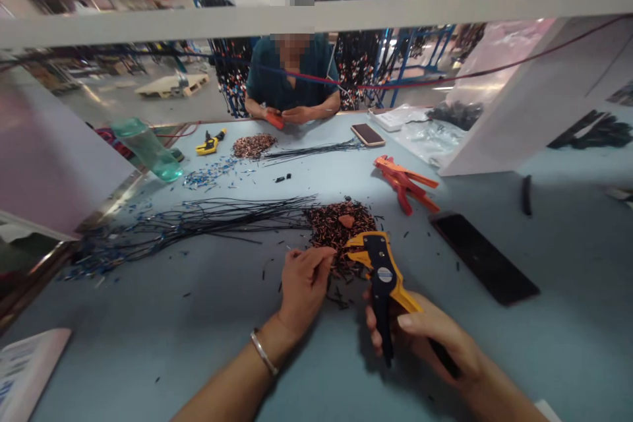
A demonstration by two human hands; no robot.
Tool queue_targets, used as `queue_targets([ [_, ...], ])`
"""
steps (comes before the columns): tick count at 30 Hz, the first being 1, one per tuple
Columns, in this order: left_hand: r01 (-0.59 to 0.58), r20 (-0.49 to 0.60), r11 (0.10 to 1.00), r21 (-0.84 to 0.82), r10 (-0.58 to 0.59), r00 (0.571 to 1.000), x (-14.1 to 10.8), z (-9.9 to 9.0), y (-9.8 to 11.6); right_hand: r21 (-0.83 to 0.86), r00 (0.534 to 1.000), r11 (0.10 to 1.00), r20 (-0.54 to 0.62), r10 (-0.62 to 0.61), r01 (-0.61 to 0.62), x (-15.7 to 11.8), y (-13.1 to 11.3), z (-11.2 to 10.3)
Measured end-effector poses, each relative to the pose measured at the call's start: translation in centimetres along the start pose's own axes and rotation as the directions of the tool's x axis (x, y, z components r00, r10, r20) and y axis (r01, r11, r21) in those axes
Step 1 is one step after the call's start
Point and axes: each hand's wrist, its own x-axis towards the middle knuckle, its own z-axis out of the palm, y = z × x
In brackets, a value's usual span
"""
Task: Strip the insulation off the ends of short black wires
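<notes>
My right hand [425,336] is wrapped round the handles of a yellow and black wire stripper [384,273], its jaws pointing left. Just left of those jaws, my left hand [306,283] is closed, thumb and fingertips together. Whatever it may pinch is too small to make out. Beneath and behind the jaws lies a pile of short black and copper-coloured wire offcuts [329,227], with a small orange-brown piece [347,221] on top. A bundle of long black wires [212,221] stretches left from the pile, with blue ends at its far left.
Red pliers [403,181] and a dark phone [484,257] lie to the right. Across the table, a person [291,79] holds a red tool near another offcut pile [254,145]. A green bottle [148,148] leans at left. A white shelf beam [198,20] crosses above.
</notes>
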Motion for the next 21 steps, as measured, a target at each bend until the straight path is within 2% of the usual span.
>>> queue_targets([
  [5, 0.003, 0.014, 0.999, -0.052, -0.003, 1.000, 0.00, -0.13, 0.25, -0.002, 1.000, 1.000, 0.007, 0.002, -0.002, -0.12, 0.00, -0.36],
  [11, -0.017, 0.066, 0.999, 0.031, 0.015, 0.998, -0.06, -0.40, 0.83, -0.032, 1.000, 0.999, 0.016, 0.015, -0.014, -0.11, 0.12, -0.40],
  [16, -0.012, 0.083, 0.998, -0.057, 0.016, 0.996, -0.07, -0.22, 0.60, -0.014, 0.999, 1.000, 0.050, 0.009, -0.009, 0.04, 0.28, -0.44],
  [21, -0.048, 0.088, 0.998, -0.039, 0.051, 0.995, 0.16, -0.23, 0.53, -0.019, 0.998, 1.000, 0.066, 0.006, -0.005, 0.15, 0.36, -0.42],
])
